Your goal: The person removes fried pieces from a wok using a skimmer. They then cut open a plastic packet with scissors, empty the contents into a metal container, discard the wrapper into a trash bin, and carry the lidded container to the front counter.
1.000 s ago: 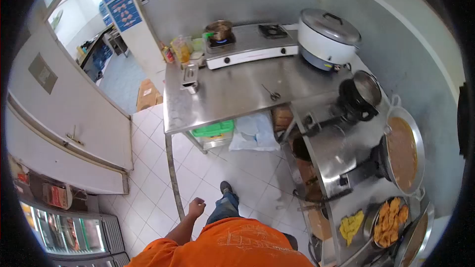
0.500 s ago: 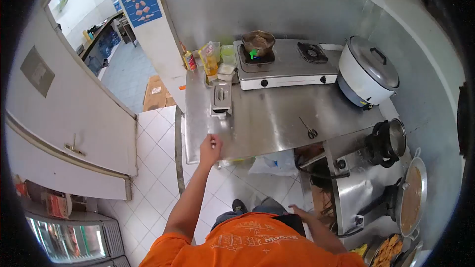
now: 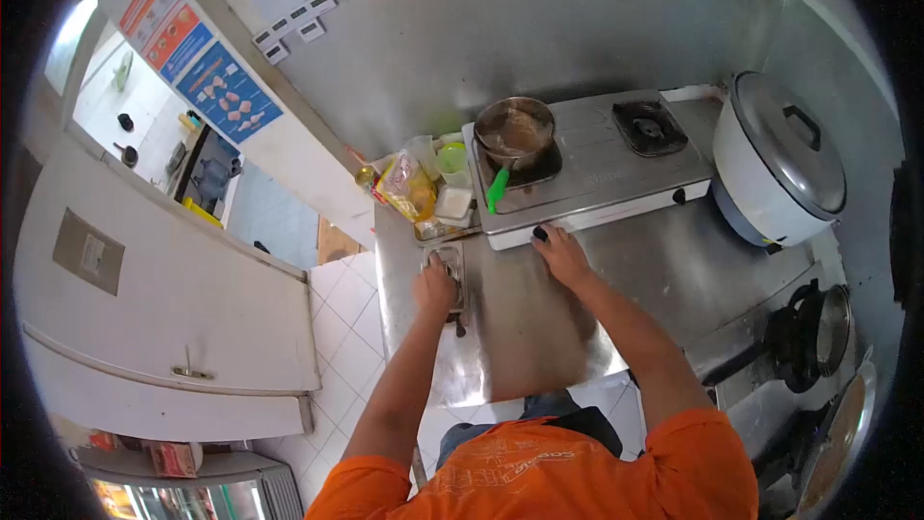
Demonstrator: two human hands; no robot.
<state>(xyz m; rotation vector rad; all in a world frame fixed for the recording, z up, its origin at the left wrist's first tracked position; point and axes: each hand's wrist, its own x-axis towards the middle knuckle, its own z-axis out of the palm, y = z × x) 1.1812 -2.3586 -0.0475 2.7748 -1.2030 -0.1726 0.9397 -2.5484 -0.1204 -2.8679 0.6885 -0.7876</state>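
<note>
My left hand (image 3: 436,289) is closed on the lid of a small steel container (image 3: 456,258) at the left of the steel table. With my right hand (image 3: 562,253) I pinch the left black knob (image 3: 541,232) on the front of the gas stove (image 3: 597,169). A saucepan (image 3: 514,127) with a green handle sits on the stove's left burner, brown residue or liquid inside it. No flame shows beneath the pan. Beside the stove stand a yellow pouch (image 3: 411,191), a green cup (image 3: 451,162) and a white tub (image 3: 453,202).
At the right of the table (image 3: 525,327) stands a large rice cooker (image 3: 770,164). A black-rimmed pot (image 3: 830,330) and a wide pan (image 3: 845,438) are at the lower right. On the left is a white door (image 3: 154,299).
My left hand has moved from the table's front edge onto the container's lid. My right hand has risen from beside my body to the stove knob. The view has moved nearer the stove.
</note>
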